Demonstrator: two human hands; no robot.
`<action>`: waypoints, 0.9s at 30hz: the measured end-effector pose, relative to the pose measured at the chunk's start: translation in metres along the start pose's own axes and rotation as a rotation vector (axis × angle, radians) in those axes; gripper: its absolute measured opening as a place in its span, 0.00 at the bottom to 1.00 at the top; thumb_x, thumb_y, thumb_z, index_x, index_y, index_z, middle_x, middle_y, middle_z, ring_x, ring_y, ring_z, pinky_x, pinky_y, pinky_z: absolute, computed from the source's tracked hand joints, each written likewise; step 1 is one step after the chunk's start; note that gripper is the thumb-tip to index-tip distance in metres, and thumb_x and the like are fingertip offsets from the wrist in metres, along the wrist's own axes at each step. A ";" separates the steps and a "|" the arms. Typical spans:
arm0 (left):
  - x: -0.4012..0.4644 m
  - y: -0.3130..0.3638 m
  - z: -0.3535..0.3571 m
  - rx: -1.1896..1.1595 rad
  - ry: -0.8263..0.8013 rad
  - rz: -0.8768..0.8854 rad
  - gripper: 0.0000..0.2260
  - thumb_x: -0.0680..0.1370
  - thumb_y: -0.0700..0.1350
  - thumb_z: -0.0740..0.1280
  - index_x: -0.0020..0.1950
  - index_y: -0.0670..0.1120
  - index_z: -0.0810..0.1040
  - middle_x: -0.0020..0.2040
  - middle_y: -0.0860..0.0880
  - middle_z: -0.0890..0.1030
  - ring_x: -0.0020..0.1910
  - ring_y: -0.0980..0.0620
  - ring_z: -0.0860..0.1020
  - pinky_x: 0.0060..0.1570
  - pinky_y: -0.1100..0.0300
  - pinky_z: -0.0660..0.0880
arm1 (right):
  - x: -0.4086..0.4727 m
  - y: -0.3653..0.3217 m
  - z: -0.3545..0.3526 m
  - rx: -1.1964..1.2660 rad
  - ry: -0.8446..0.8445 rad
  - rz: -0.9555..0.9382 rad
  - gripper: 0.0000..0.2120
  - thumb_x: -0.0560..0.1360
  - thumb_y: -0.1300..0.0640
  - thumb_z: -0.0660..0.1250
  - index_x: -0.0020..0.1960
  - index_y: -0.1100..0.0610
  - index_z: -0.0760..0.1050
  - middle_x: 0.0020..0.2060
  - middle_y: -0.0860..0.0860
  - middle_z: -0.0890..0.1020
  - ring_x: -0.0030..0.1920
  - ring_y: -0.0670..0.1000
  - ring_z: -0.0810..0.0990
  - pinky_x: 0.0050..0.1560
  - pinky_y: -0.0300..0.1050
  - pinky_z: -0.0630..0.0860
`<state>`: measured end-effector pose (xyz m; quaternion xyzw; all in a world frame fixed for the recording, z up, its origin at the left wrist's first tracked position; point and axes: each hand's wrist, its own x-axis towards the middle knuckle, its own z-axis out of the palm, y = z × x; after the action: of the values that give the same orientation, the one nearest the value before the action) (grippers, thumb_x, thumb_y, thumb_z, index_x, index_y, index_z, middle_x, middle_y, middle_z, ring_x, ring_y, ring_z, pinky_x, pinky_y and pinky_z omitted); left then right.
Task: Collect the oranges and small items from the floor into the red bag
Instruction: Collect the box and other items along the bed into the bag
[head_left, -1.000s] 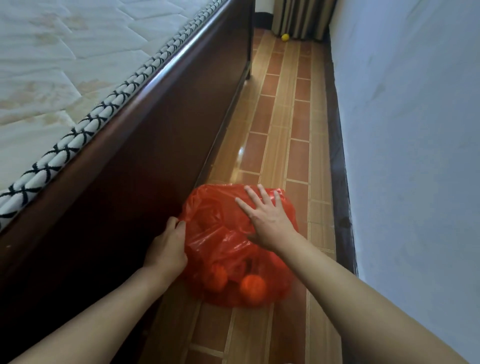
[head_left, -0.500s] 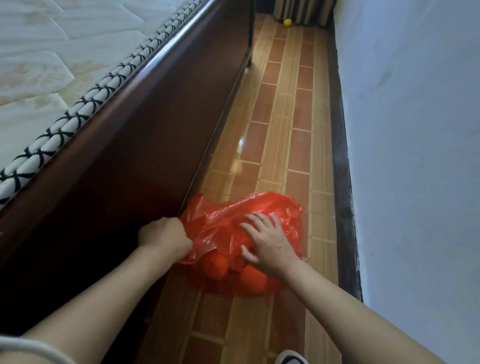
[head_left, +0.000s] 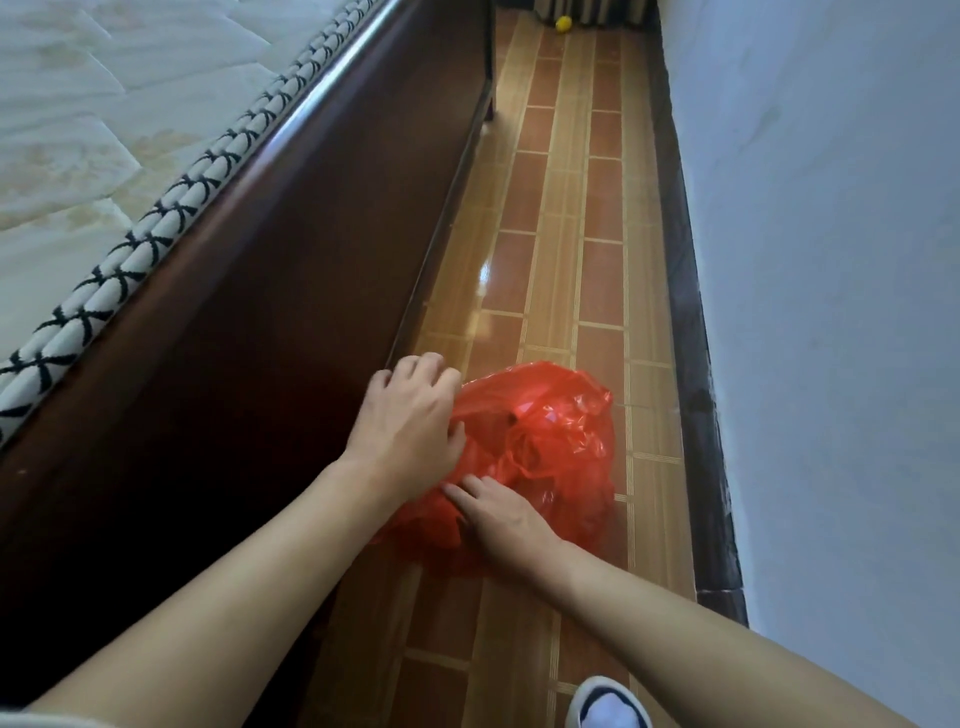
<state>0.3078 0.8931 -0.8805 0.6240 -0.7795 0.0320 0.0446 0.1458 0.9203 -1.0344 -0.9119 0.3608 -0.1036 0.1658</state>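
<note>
The red plastic bag (head_left: 558, 436) lies crumpled and bulging on the tiled floor beside the bed frame. Its folds hide what is inside. My left hand (head_left: 410, 421) sits on the bag's upper left edge, fingers curled around the plastic there. My right hand (head_left: 501, 514) is on the near side of the bag, fingertips dug into its folds and gripping them. A small yellow round item (head_left: 563, 24) lies on the floor at the far end of the passage, well away from both hands.
The dark wooden bed frame (head_left: 260, 312) with a mattress (head_left: 78, 130) runs along the left. A white wall (head_left: 831, 260) with dark skirting (head_left: 691, 312) closes the right. The tiled strip between them is narrow. A white shoe (head_left: 608, 706) shows at the bottom edge.
Both hands have shifted on the bag: the left moved up onto its top left edge, the right slid from the top to the near side. The bag looks more bunched and closed.
</note>
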 end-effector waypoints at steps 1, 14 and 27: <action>0.000 -0.002 0.011 -0.007 -0.073 0.049 0.17 0.76 0.54 0.66 0.62 0.50 0.75 0.69 0.46 0.72 0.70 0.44 0.69 0.65 0.40 0.71 | -0.001 -0.001 -0.001 -0.028 -0.026 0.005 0.26 0.73 0.59 0.72 0.71 0.57 0.74 0.55 0.56 0.79 0.49 0.58 0.79 0.51 0.54 0.80; 0.003 -0.022 0.076 0.074 -0.307 -0.026 0.23 0.81 0.51 0.65 0.74 0.50 0.67 0.73 0.49 0.70 0.67 0.45 0.73 0.63 0.45 0.73 | -0.016 0.007 0.003 -0.121 0.012 0.016 0.04 0.72 0.63 0.68 0.44 0.56 0.78 0.36 0.51 0.78 0.34 0.54 0.79 0.33 0.47 0.75; -0.050 -0.016 0.117 -0.146 -0.695 -0.154 0.37 0.79 0.60 0.65 0.83 0.51 0.53 0.83 0.49 0.54 0.79 0.44 0.57 0.75 0.37 0.59 | -0.029 -0.114 -0.013 0.050 -0.765 -0.257 0.06 0.78 0.66 0.67 0.52 0.67 0.81 0.47 0.63 0.84 0.49 0.64 0.85 0.45 0.54 0.82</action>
<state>0.3304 0.9256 -1.0027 0.6496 -0.6992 -0.2411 -0.1761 0.1921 1.0158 -0.9817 -0.9181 0.1532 0.2149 0.2957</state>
